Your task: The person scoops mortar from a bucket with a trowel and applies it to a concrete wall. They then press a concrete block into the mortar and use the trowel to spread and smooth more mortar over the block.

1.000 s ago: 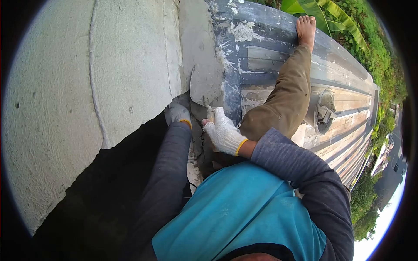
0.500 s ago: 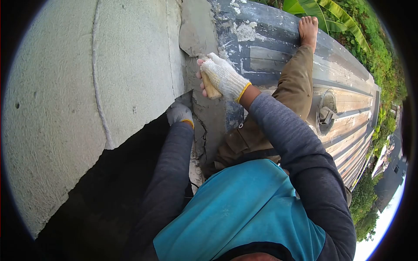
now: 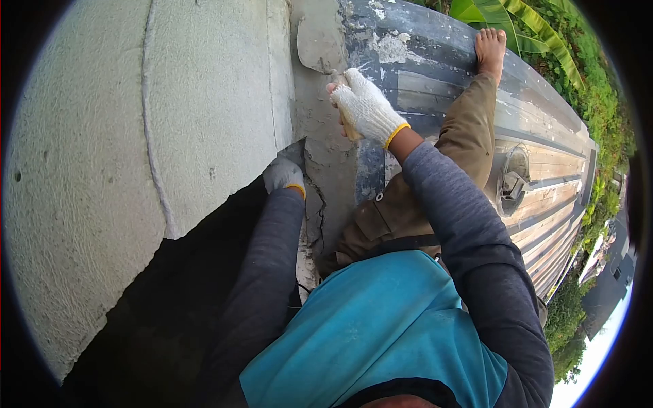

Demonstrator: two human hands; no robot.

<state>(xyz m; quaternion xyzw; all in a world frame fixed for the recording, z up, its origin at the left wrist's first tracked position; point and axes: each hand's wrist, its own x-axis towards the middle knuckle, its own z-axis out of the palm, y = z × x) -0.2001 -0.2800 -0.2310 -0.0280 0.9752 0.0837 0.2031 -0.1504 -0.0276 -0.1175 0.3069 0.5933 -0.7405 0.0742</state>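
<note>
My right hand (image 3: 364, 107), in a white glove with a yellow cuff, is closed round the wooden handle of a trowel (image 3: 321, 42). The trowel's grey blade lies against the wet cement strip (image 3: 330, 160) between the pale wall and the metal roofing. Lower left, my left hand (image 3: 283, 174), also gloved, reaches to the broken edge of the wall beside the dark opening. Its fingers are hidden in shadow, so what it holds or touches there does not show. A crack (image 3: 318, 204) runs down the cement near it.
The rough pale wall (image 3: 211, 102) fills the left, with a dark opening (image 3: 183, 299) under its jagged edge. Corrugated roofing (image 3: 537, 126) curves to the right, bearing a round container (image 3: 514, 178) with grey scraps. My bare foot (image 3: 490, 51) rests on the roofing near green plants (image 3: 571, 41).
My right hand and the trowel have moved a little up and to the right along the cement. My left hand stays at nearly the same place.
</note>
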